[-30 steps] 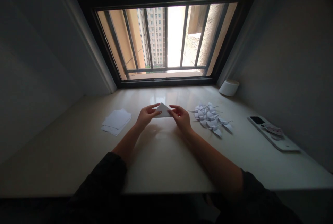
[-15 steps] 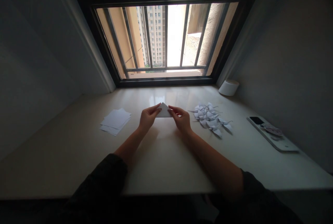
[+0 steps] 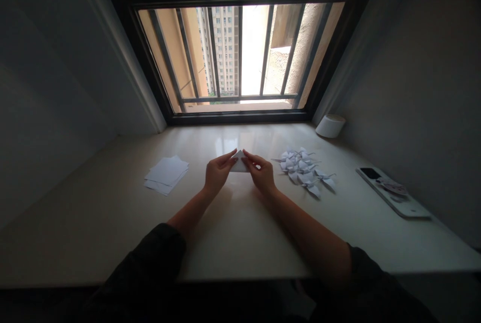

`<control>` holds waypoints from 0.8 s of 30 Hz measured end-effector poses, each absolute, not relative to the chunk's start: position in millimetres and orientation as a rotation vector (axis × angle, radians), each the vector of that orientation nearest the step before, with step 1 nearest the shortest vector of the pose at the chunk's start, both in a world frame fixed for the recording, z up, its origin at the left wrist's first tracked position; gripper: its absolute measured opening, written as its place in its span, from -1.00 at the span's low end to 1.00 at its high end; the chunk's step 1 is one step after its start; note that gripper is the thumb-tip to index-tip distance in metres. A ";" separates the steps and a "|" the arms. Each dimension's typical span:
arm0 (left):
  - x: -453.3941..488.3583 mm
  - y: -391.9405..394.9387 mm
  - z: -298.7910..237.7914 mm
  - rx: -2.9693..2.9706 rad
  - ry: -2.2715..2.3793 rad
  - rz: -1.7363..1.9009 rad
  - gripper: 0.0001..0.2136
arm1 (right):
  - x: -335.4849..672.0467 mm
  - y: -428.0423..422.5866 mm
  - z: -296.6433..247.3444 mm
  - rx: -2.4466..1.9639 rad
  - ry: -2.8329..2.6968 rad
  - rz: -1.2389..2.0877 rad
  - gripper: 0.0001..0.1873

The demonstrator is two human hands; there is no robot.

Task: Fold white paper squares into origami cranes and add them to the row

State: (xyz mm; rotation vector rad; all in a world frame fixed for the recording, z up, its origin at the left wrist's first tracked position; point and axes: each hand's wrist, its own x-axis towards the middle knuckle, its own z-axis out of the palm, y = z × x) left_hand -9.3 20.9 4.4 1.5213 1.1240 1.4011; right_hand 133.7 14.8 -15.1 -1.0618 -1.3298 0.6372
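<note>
Between my hands is a small white sheet of paper, folded to a triangular shape with its peak pointing toward the window. My left hand pinches its left side between thumb and fingers. On the right side, my right hand grips it the same way. The fingers of both hands cover the paper's side corners. It is held just over the white sill-like tabletop. To the right of my right hand lies a cluster of folded paper cranes. A loose stack of white paper sheets lies off to my left.
A white cylindrical object stands at the back right by the wall. A phone in a pale case with a round attachment lies at the right. The barred window rises behind the tabletop.
My left hand has shifted slightly right, nearer to my right hand. The paper's peak has moved a little right, and less of the paper shows between the hands.
</note>
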 end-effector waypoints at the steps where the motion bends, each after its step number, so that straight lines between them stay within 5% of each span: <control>1: -9.2 20.5 4.6 1.524 1.125 1.411 -0.65 | 133.9 15.0 -15.1 -1.063 -1.337 0.634 -0.65; 24: -21.4 24.0 6.0 1.868 1.370 1.318 -0.73 | 137.7 16.9 -16.8 -1.034 -1.410 0.702 -0.68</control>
